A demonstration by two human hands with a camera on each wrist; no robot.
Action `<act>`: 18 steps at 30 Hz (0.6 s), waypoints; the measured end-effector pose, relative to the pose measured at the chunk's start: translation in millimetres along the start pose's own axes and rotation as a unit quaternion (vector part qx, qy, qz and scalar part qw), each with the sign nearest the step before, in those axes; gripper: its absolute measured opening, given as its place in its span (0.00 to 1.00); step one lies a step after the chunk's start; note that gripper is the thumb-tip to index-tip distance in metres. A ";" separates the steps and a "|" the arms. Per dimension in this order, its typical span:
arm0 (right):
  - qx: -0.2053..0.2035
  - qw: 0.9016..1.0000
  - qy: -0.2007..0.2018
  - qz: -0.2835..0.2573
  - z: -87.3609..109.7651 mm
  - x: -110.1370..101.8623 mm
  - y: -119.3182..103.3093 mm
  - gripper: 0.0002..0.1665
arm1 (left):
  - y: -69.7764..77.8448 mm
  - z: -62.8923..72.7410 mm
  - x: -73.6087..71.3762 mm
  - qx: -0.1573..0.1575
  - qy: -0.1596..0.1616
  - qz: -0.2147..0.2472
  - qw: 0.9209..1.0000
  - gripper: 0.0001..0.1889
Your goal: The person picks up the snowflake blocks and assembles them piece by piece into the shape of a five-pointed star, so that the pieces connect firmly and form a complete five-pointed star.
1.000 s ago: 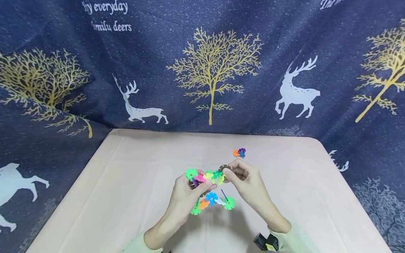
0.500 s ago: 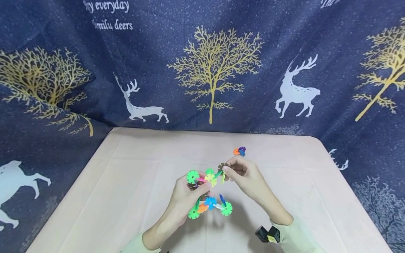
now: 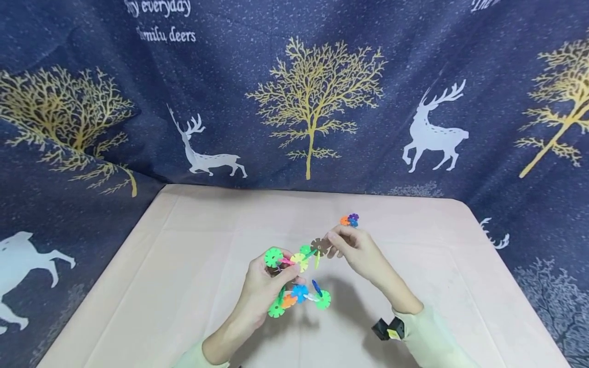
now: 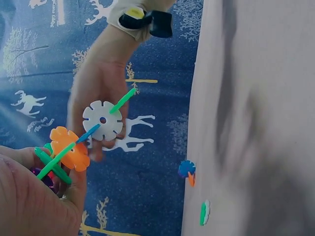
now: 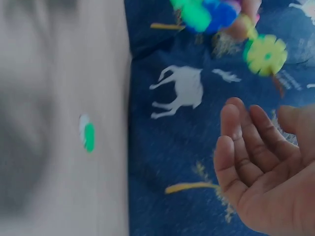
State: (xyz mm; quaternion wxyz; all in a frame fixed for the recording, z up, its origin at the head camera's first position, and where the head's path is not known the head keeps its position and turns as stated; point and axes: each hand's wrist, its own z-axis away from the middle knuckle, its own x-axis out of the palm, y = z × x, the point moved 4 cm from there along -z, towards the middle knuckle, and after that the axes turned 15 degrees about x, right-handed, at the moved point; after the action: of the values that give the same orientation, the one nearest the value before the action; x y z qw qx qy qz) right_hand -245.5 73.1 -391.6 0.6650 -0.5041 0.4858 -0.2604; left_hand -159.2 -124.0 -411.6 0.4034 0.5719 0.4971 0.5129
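My left hand (image 3: 262, 283) grips a chain of linked, notched plastic discs above the table, its thumb by a yellow disc (image 3: 300, 262). A brown disc (image 3: 319, 247) ends the upper arm of the chain. Below the hand hang a blue disc (image 3: 299, 293), an orange disc (image 4: 70, 150), a white disc (image 4: 103, 120) and a green disc (image 3: 323, 300). Just right of the brown disc is my right hand (image 3: 356, 253). Its fingers, loosely bent in the right wrist view, hold nothing and stand apart from the chain.
Orange, purple and blue discs (image 3: 353, 222) lie together toward the back of the pale table (image 3: 202, 245). A green and white pair of discs (image 5: 88, 134) lies on the tabletop. A dark blue printed cloth (image 3: 276, 168) hangs behind.
The right hand, earlier pinching the brown disc, has let go and drawn slightly away. The left hand and chain have shifted a little left, and the chain has turned.
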 end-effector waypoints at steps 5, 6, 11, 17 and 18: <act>0.020 0.995 -0.006 0.094 -24.9 5.6 22.8 0.09 | 0.3 0.0 -3.4 -0.003 0.010 -0.001 1.000 0.13; 0.023 0.992 -0.013 0.122 -30.0 8.1 28.3 0.09 | 0.5 0.2 -3.8 -0.004 0.012 0.000 1.000 0.13; 0.084 0.968 -0.056 0.229 -50.0 25.4 54.0 0.17 | 1.0 1.1 -5.6 -0.009 0.018 0.008 1.000 0.12; 0.115 0.948 -0.080 0.287 -63.4 44.5 65.7 0.22 | 3.2 -0.8 -8.1 -0.003 0.020 0.010 1.000 0.11; 0.102 0.944 -0.081 0.302 -65.2 47.5 65.8 0.21 | 3.6 -1.1 -8.6 -0.001 0.021 0.011 1.000 0.11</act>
State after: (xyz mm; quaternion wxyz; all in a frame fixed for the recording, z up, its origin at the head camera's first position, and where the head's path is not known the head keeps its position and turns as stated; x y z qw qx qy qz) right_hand -295.5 29.7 -471.8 0.7977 -0.2824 0.5302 -0.0536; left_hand -159.5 -133.1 -409.5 0.3881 0.5657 0.4987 0.5297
